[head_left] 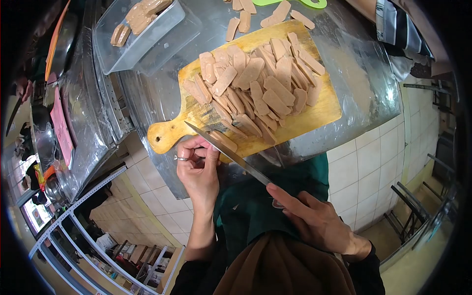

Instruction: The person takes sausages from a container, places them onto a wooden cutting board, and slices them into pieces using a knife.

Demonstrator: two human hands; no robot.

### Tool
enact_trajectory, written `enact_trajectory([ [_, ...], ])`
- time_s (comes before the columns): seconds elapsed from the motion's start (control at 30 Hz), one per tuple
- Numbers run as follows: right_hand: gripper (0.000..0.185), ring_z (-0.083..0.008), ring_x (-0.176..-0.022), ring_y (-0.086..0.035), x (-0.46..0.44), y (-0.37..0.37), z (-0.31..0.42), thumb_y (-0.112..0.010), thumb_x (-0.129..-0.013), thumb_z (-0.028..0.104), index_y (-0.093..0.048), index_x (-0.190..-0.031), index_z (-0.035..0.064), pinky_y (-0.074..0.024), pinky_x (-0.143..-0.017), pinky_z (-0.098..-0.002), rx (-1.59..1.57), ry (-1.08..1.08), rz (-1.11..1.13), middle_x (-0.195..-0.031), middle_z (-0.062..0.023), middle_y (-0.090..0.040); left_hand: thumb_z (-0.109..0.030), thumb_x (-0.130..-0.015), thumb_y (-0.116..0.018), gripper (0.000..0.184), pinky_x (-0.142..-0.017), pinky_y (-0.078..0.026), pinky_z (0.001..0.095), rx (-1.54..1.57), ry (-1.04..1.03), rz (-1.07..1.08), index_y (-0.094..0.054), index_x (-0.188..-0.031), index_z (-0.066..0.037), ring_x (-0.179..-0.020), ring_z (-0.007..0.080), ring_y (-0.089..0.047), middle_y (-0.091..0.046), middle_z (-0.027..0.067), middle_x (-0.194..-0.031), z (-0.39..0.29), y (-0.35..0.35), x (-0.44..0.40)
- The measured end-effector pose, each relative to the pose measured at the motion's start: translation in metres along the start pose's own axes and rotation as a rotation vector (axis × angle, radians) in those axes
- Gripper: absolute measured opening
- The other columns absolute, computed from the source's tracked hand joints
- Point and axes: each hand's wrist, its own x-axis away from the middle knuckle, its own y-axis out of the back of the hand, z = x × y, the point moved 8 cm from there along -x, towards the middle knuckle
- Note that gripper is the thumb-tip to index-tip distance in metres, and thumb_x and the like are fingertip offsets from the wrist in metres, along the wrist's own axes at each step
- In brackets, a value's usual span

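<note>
My right hand (319,219) grips a long knife (236,158) by its handle, index finger stretched along the blade's spine. The blade slants up and left over the near edge of a wooden cutting board (314,125). My left hand (196,164), a ring on one finger, is curled closed beside the blade near the board's handle; whatever its fingertips hold is hidden. Just beyond the blade lies a tan sausage-like slice (223,141), close to my left fingertips. A large heap of similar tan slices (279,93) covers the board's middle and far side.
A clear plastic tub (142,46) with larger tan pieces (145,17) stands at the upper left. Loose slices (244,22) and a green plastic item (309,4) lie beyond the board on the metal table (354,93). Another person's striped sleeve (400,27) shows at the upper right.
</note>
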Motion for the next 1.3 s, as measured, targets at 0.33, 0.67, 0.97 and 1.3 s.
enact_trajectory([
  [0.33,0.074,-0.041,-0.076,-0.065,0.0,0.002,0.003,-0.057,-0.092,0.0,-0.031,-0.153,0.0319,-0.0578,-0.068,-0.0419,-0.043,-0.018,0.036,-0.092,-0.0226,-0.059,0.002,-0.091,-0.068,0.019,-0.061,-0.048,0.0193,-0.059,0.027,-0.024,-0.057,-0.106,-0.002,-0.067,0.0058,-0.058,-0.061,0.0014,-0.08,-0.004,0.001,0.002],
  [0.67,0.077,-0.0551,-0.117,-0.051,-0.007,-0.005,-0.002,-0.059,-0.093,0.014,-0.021,-0.156,0.0338,-0.0501,-0.093,-0.053,-0.202,-0.14,0.284,-0.138,-0.0382,-0.038,0.003,-0.092,-0.066,0.02,-0.062,-0.05,0.0202,-0.072,0.013,0.006,-0.054,-0.108,-0.001,-0.068,0.0063,-0.058,-0.06,0.0024,-0.081,-0.004,0.001,0.002],
  [0.97,0.072,-0.0504,-0.095,-0.064,-0.017,0.004,0.006,-0.059,-0.091,0.01,-0.03,-0.154,0.0296,-0.0568,-0.079,-0.0486,-0.101,-0.077,0.126,-0.123,-0.0316,-0.056,0.003,-0.092,-0.066,0.022,-0.065,-0.048,0.0191,-0.125,0.035,0.038,-0.052,-0.108,-0.001,-0.07,0.0055,-0.055,-0.055,0.0,-0.08,-0.008,-0.003,0.002],
  [1.3,0.076,-0.0552,-0.096,-0.061,-0.031,-0.001,0.004,-0.056,-0.095,0.018,-0.017,-0.156,0.0367,-0.0531,-0.085,-0.0553,-0.107,-0.151,0.302,-0.114,-0.0375,-0.055,0.005,-0.093,-0.063,0.021,-0.068,-0.048,0.0186,-0.136,0.038,0.076,-0.051,-0.109,-0.001,-0.074,0.0056,-0.054,-0.054,0.0009,-0.086,-0.007,-0.004,0.002],
])
